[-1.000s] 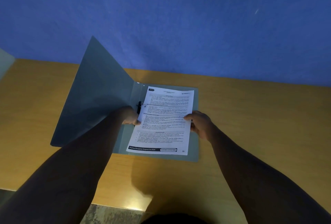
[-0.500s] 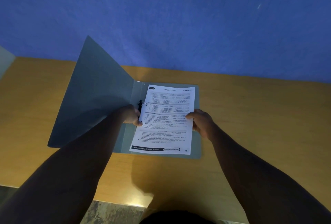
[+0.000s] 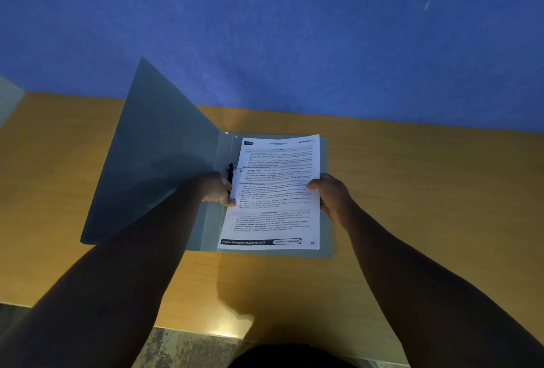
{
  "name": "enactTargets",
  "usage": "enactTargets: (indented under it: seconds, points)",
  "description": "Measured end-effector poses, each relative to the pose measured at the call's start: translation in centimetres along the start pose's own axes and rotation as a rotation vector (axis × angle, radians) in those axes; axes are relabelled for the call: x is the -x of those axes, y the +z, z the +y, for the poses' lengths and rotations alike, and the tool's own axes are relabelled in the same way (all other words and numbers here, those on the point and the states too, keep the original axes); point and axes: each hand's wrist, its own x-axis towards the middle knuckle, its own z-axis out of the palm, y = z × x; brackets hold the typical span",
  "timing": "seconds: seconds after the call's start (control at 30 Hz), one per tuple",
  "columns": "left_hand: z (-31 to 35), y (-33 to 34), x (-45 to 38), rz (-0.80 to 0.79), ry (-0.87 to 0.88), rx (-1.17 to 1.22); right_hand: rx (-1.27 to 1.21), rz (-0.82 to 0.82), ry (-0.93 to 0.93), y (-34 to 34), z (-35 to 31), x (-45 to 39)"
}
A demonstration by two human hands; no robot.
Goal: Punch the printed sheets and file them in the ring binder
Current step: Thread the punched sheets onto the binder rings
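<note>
A grey-blue ring binder [image 3: 153,161] lies open on the wooden table, its left cover raised and tilted. The printed sheets [image 3: 276,194], white with black text, rest over the binder's right half. Beside the sheets' left edge the black ring mechanism [image 3: 230,172] shows near the spine. My left hand [image 3: 216,188] pinches the sheets' left edge next to the rings. At mid-height my right hand [image 3: 332,197] grips the sheets' right edge.
The yellow-brown wooden table [image 3: 426,205] runs to a blue wall [image 3: 294,29] behind. Its near edge [image 3: 206,329] is close to my body, with floor below. A pale surface [image 3: 8,96] stands at the far left.
Both hands and the sheets have shifted slightly right and toward the wall over the binder. The grips are unchanged.
</note>
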Motion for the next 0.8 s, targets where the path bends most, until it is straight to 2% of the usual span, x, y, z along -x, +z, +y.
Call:
enactTargets:
  seconds: [0.33,0.57,0.8]
  points:
    - [-0.4,-0.2,-0.5,-0.018,-0.032,0.052,0.026,-0.078,0.059,0.1,-0.1,0.6]
    - [-0.2,-0.3,-0.3,-0.038,-0.056,-0.010,0.129,-0.304,0.179,0.4,0.1,1.8]
    - [-0.6,-0.2,-0.4,-0.070,-0.059,-0.084,0.188,-0.290,0.198,0.2,0.2,1.7]
